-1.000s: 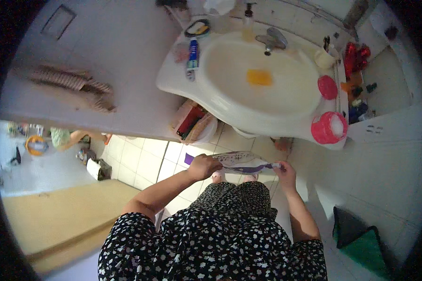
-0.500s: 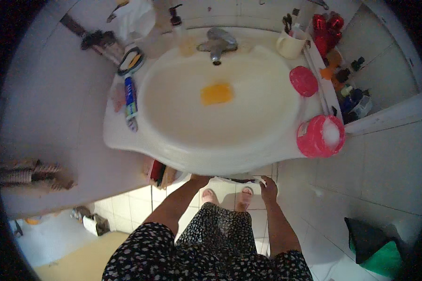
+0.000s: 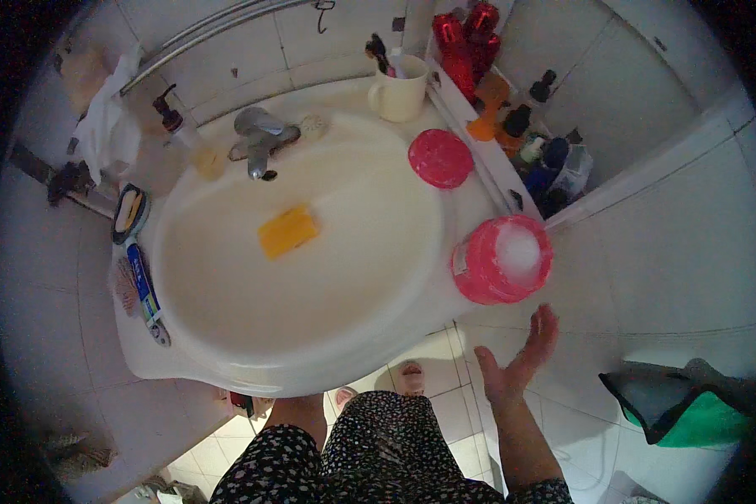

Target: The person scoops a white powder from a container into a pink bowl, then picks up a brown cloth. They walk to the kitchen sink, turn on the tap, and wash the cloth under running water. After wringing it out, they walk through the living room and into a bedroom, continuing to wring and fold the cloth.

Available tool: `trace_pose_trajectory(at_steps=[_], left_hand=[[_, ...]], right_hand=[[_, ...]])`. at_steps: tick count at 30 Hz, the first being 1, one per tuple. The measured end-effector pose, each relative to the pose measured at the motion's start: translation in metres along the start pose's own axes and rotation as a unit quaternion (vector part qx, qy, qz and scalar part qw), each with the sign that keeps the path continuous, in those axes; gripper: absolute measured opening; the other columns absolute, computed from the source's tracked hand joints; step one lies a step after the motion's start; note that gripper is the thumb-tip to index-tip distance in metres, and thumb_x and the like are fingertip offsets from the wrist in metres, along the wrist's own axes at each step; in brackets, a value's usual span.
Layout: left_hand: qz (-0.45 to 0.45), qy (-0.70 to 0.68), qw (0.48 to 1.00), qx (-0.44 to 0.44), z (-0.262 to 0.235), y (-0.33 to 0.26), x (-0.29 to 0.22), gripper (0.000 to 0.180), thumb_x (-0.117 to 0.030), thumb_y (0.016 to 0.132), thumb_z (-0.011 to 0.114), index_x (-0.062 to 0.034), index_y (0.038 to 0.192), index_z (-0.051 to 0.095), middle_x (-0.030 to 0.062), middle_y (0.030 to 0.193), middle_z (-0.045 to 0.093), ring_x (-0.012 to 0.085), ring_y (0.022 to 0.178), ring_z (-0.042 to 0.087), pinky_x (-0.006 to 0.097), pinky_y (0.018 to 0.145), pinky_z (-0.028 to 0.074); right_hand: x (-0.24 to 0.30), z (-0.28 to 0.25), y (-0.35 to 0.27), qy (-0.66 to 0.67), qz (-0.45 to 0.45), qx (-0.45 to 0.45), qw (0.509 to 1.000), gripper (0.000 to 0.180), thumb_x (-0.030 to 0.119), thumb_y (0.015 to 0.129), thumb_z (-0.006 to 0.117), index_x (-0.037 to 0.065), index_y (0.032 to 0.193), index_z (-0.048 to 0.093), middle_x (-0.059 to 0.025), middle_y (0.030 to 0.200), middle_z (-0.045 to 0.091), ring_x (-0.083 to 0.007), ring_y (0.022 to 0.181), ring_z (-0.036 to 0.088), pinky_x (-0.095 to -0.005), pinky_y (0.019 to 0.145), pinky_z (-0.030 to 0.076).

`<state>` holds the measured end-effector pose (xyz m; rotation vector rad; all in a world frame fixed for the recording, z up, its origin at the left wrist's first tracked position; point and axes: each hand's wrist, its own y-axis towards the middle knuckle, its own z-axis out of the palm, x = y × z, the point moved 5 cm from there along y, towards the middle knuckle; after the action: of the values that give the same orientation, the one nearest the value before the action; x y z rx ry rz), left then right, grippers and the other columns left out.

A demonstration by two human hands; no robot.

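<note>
My right hand (image 3: 517, 357) is raised at the right front of the washbasin, fingers spread and holding nothing. Just above its fingertips a pink tub (image 3: 475, 273) stands on the basin's right corner, with something white showing in its round top. My left forearm (image 3: 298, 417) runs under the front rim of the white washbasin (image 3: 252, 376), which hides the left hand and anything in it. A yellow rectangular block like a sponge (image 3: 288, 231) lies in the bowl. A round pink lid (image 3: 441, 159) rests on the right rim.
A grey tap (image 3: 265, 143), a pump bottle (image 3: 181, 130) and a cream mug (image 3: 401, 88) with brushes line the back. A brush (image 3: 130, 212) and a blue tube (image 3: 143, 277) lie left. Bottles (image 3: 546, 160) fill a right shelf. A green-black bag (image 3: 680, 403) is at far right.
My right hand has let go of the pale thing at the basin's front edge and come up toward the pink tub, opening. My left hand has passed from sight under the rim. The view has turned.
</note>
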<state>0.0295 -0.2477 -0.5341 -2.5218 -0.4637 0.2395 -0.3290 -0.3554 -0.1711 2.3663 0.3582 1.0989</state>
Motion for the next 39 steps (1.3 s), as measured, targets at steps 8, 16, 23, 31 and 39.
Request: trace_pose_trajectory(at_steps=[8, 16, 23, 31, 39], left_hand=[[0.013, 0.027, 1.000, 0.005, -0.023, 0.004, 0.006, 0.043, -0.034, 0.090, 0.052, -0.0107, 0.126, 0.050, 0.0135, 0.126, 0.051, 0.0285, 0.118, 0.048, 0.045, 0.099, 0.037], [0.109, 0.041, 0.993, -0.016, -0.022, -0.062, -0.011, 0.044, -0.033, 0.090, 0.053, -0.0096, 0.128, 0.048, 0.0136, 0.126, 0.051, 0.0277, 0.116, 0.049, 0.045, 0.098, 0.037], [0.340, -0.311, 0.851, 0.251, -0.121, -0.194, -0.097, 0.035, -0.030, 0.091, 0.055, -0.0115, 0.120, 0.057, 0.0115, 0.117, 0.059, 0.0240, 0.105, 0.058, 0.036, 0.091, 0.046], [0.343, -0.357, 0.840, -0.223, -0.390, -0.126, -0.221, 0.059, -0.016, 0.080, 0.068, -0.0071, 0.130, 0.038, 0.0160, 0.127, 0.044, 0.0300, 0.110, 0.051, 0.037, 0.091, 0.045], [0.203, -0.099, 0.900, -0.374, -0.440, -0.019, -0.295, 0.095, -0.050, 0.069, 0.071, -0.0022, 0.139, 0.028, 0.0203, 0.138, 0.034, 0.0347, 0.129, 0.033, 0.049, 0.109, 0.023]], right_hand=[[-0.008, 0.036, 0.056, 0.155, 0.193, 0.006, 0.969, 0.129, 0.010, 0.054, 0.086, 0.008, 0.145, -0.006, -0.0164, 0.145, 0.020, -0.0293, 0.132, 0.028, -0.0409, 0.109, 0.027], [-0.016, 0.044, 0.067, 0.164, 0.144, -0.016, 0.976, 0.115, 0.014, 0.054, 0.087, 0.004, 0.141, 0.011, -0.0168, 0.136, 0.031, -0.0299, 0.124, 0.039, -0.0408, 0.102, 0.038], [-0.038, 0.002, 0.007, 0.201, 0.160, 0.022, 0.966, 0.115, 0.018, 0.052, 0.087, 0.006, 0.140, 0.014, -0.0154, 0.134, 0.032, -0.0295, 0.124, 0.039, -0.0413, 0.101, 0.039], [-0.027, -0.058, -0.007, 0.208, 0.155, 0.025, 0.966, 0.118, 0.018, 0.054, 0.086, 0.009, 0.141, 0.008, -0.0160, 0.136, 0.030, -0.0303, 0.124, 0.039, -0.0435, 0.099, 0.042], [-0.013, -0.092, -0.025, 0.224, 0.168, 0.065, 0.958, 0.121, 0.012, 0.052, 0.086, 0.016, 0.141, 0.004, -0.0154, 0.138, 0.027, -0.0308, 0.123, 0.040, -0.0447, 0.098, 0.044]])
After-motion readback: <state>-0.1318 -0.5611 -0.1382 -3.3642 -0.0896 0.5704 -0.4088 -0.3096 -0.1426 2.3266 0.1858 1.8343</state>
